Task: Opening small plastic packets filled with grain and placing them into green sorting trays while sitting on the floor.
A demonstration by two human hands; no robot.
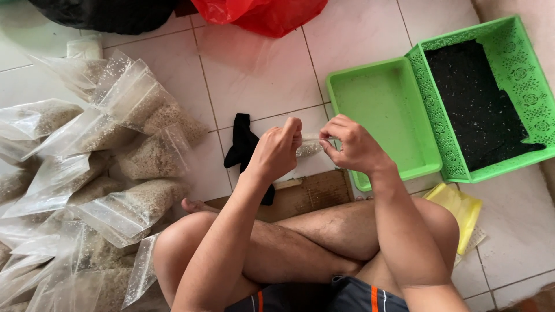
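Note:
A small clear plastic bag (310,145) with pale grains in it is stretched between my two hands above the tiled floor. My left hand (278,150) pinches its left end with thumb and forefinger. The bag's right end is pinched the same way by my right hand (352,144). Most of the bag is hidden behind my fingers. A black cloth (243,147) lies on the floor just left of my left hand. I sit cross-legged, my knees below the hands.
A heap of several clear bags of grain (92,173) fills the left side. A plain green tray (384,118) and a green lattice basket (514,63) holding dark material lie to the right. A yellow packet (462,211), a red bag (260,14) and a cardboard piece (312,193) are nearby.

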